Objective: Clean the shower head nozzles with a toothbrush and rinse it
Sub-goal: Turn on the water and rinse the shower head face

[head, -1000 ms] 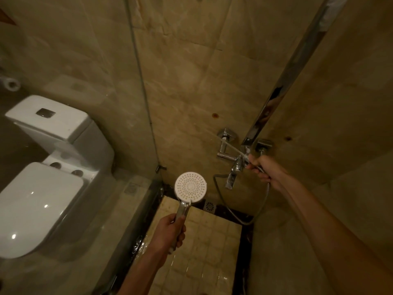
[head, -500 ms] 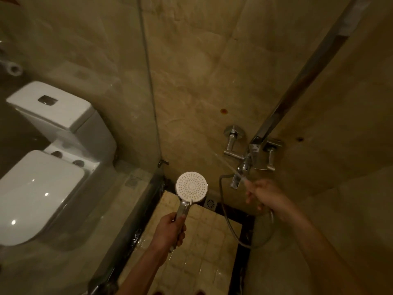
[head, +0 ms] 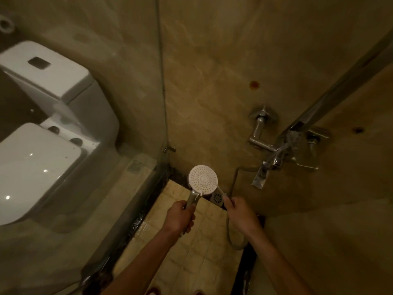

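Note:
A round white shower head [head: 203,179] faces me, its nozzle face up toward the camera. My left hand [head: 180,217] grips its chrome handle from below. My right hand [head: 240,213] is closed on a pale toothbrush [head: 221,191], whose tip reaches the lower right rim of the shower head. A grey hose [head: 234,241] loops down behind my right wrist and runs up to the chrome mixer tap [head: 274,154] on the wall.
A glass partition [head: 161,103] separates the shower from a white toilet [head: 42,133] on the left. A chrome riser bar [head: 340,86] slants up at the right. A floor drain [head: 217,198] sits behind the shower head on the tiled floor [head: 191,262].
My right hand has come away from the mixer tap, down and left, bringing the toothbrush to the rim of the shower head. My left hand keeps holding the handle.

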Demonstrator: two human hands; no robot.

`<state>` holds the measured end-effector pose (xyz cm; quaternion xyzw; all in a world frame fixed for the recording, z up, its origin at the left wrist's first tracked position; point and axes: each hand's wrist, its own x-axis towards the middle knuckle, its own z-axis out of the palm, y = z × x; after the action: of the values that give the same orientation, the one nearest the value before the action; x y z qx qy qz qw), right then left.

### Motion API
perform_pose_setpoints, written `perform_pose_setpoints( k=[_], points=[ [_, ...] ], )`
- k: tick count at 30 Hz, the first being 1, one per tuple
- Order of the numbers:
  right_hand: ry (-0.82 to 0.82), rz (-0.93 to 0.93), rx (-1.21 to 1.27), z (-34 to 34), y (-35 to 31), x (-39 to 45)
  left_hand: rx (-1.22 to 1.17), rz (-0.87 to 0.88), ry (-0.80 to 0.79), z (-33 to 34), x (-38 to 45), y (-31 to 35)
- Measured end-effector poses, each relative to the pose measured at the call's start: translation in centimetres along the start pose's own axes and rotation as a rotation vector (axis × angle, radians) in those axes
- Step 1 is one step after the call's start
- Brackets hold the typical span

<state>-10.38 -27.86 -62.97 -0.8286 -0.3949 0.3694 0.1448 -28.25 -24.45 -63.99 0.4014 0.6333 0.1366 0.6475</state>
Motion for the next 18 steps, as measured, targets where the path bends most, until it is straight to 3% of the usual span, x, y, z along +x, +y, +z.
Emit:
perform_pose_setpoints(
  k=[11, 18],
  points=[
    [-0.07, -0.049, -0.058, 4.4, 0.3, 6.5, 0.135, 0.002, -0.011, 2.9, 6.8, -1.0],
    [-0.044, -0.024, -0.124, 3.7, 0.0, 11.2, 0.131, -0.009, -0.031, 3.7, 9.1, -0.9]
  ],
)
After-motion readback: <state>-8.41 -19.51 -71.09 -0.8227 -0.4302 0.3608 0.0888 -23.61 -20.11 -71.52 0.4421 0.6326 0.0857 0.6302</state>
